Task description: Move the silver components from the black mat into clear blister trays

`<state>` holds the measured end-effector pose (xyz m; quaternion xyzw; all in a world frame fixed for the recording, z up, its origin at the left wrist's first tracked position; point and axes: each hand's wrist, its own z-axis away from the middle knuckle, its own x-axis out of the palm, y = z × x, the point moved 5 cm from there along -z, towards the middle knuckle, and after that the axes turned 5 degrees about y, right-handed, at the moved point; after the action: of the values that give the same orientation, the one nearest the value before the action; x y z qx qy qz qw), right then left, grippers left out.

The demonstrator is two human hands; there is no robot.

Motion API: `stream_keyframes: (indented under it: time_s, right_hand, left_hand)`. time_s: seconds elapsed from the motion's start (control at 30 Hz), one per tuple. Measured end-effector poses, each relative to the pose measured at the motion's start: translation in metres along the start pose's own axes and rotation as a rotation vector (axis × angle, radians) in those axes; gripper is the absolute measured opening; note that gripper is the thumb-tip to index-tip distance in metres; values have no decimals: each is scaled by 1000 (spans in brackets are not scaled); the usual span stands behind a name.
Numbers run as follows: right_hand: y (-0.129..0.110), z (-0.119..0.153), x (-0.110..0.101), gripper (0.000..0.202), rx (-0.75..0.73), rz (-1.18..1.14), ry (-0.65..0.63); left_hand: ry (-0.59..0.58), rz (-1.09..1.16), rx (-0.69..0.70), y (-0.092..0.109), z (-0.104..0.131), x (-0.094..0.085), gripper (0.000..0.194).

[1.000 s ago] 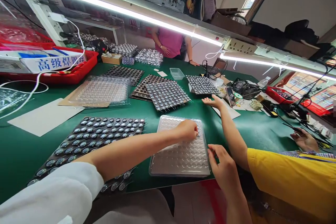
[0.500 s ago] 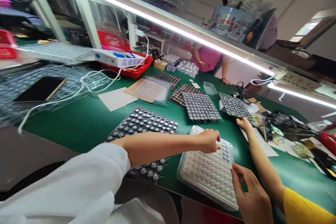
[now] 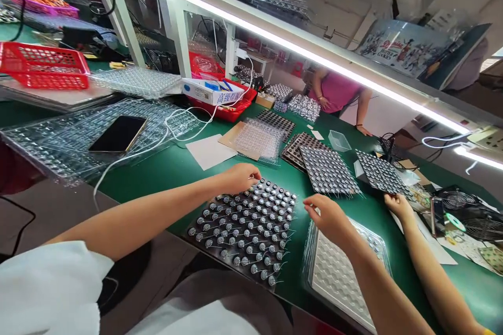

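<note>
A dark board (image 3: 251,233) carries many small round silver parts with thin wire leads. At its far edge my left hand (image 3: 239,179) is closed in a pinch on one of these parts, which the fingers mostly hide. My right hand (image 3: 326,215) hovers between this board and a white dimpled plastic tray (image 3: 338,272); its thumb and forefinger are slightly apart, with nothing visible between them. The tray lies under my right forearm and holds several silver parts (image 3: 375,243) near its far right corner.
A co-worker's hand (image 3: 398,205) touches another filled board (image 3: 381,172) on the right. Farther back lie one more filled board (image 3: 328,170), a clear box (image 3: 339,141) and a white sheet (image 3: 211,152). A phone (image 3: 118,133) and white cable (image 3: 157,138) lie left.
My left hand has moved from over the white tray to the far edge of the dark board. My right hand has left the tray's right edge and moved left. The view has turned left.
</note>
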<state>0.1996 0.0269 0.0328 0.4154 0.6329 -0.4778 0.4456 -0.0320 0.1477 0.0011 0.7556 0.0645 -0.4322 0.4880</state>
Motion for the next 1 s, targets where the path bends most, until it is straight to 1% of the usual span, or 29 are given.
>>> stream_keyframes:
  time_s: [0.07,0.13,0.23,0.3,0.4,0.5,0.57,0.63,0.77,0.93,1.0]
  right_hand:
    - [6,-29,20,24,2,37,-39]
    - [14,-50,36,22,7,65,-51]
    - [25,-66,54,16,10,87,-134]
    - [30,-69,60,12,6,85,-192]
    - [33,-72,59,10,-3,79,-220]
    - [32,-72,57,13,-12,100,-242]
    - [30,-71,57,15,-8,141,-244]
    - [28,-67,59,17,4,195,-232]
    - [23,-59,62,17,25,285,-205]
    - [20,-53,67,17,3,332,-224]
    - [20,-53,68,19,-19,334,-244]
  left_hand:
    - [20,-3,-13,-7,0,-2,22]
    - [17,-2,-15,-11,-3,-1,23]
    - [-9,-7,50,-2,-11,11,24]
    - [-44,-12,119,10,-20,28,25]
    - [-136,-22,173,30,-40,60,28]
    - [-241,-94,122,39,-59,90,25]
    - [-273,-158,85,41,-69,102,19]
    - [-268,-198,83,41,-73,107,14]
    - [-239,-239,121,42,-70,107,16]
    - [-185,-329,244,50,-64,107,18]
    - [-170,-364,266,53,-64,107,17]
